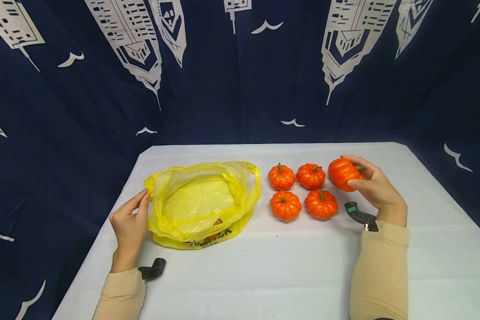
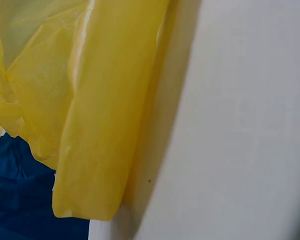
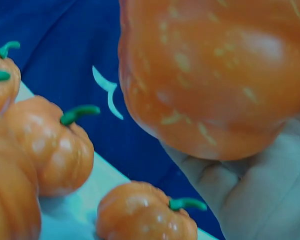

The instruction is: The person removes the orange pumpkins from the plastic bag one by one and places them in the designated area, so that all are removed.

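My left hand (image 1: 130, 218) pinches the left edge of a yellow plastic bag (image 1: 202, 231) between thumb and fingers. The bag's mouth gapes upward, and dark print shows on its near side. In the left wrist view the yellow film (image 2: 105, 115) fills the left half, and the hand itself is out of sight. On the right, my right hand (image 1: 380, 189) grips a small orange pumpkin (image 1: 342, 174), tipped so its green stem points right. Seen from the right wrist, this pumpkin (image 3: 215, 75) is raised above the others, with fingers (image 3: 215, 185) behind and below it.
Several more orange pumpkins (image 1: 286, 206) stand in two rows on the white tablecloth (image 1: 264, 275), between the bag and my right hand. A dark blue curtain (image 1: 240, 89) with white building prints hangs behind the table. Each wrist bears a black camera mount (image 1: 154, 269).
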`<move>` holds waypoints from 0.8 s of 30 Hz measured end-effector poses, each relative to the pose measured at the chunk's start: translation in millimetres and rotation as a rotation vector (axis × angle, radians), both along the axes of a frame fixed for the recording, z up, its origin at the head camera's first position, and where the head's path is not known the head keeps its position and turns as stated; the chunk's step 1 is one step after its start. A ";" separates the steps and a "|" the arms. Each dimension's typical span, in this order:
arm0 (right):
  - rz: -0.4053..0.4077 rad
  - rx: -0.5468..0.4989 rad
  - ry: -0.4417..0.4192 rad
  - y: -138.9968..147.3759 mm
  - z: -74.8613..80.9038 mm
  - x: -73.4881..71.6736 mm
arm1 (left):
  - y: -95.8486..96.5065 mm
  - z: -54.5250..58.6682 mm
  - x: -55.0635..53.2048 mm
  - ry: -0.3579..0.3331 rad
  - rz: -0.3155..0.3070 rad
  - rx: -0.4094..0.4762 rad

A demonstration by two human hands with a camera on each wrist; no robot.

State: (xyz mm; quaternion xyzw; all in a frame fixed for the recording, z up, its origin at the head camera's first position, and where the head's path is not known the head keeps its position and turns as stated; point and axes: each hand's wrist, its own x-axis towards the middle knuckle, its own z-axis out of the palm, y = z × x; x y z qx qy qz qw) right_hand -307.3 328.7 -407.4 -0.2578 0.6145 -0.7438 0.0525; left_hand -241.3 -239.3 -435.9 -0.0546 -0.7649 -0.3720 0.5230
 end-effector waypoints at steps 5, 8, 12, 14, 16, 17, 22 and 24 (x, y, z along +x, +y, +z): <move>-0.027 0.040 -0.012 7.0 -5.7 2.9 | 0.7 -1.1 0.0 0.004 -0.002 0.004; -0.032 0.036 -0.031 10.5 -9.0 3.7 | 0.2 -1.1 -0.8 0.006 0.001 0.001; -0.022 0.015 -0.046 15.1 -12.7 5.6 | 0.1 -0.6 -1.1 0.006 0.002 -0.001; -0.014 -0.006 -0.045 17.4 -14.4 7.9 | 0.5 -0.2 -0.8 0.006 0.001 0.001; -0.007 -0.028 -0.038 19.7 -16.0 10.1 | 0.6 0.1 -0.8 0.004 0.002 0.000; -0.007 -0.034 -0.036 20.8 -16.7 11.3 | 0.8 0.2 -0.6 0.003 0.002 0.001; -0.014 -0.021 -0.063 26.1 -21.1 14.0 | 1.2 0.8 -0.2 -0.001 0.001 0.003; -0.020 -0.011 -0.080 28.7 -24.8 14.1 | 1.4 0.8 0.2 0.002 -0.002 0.005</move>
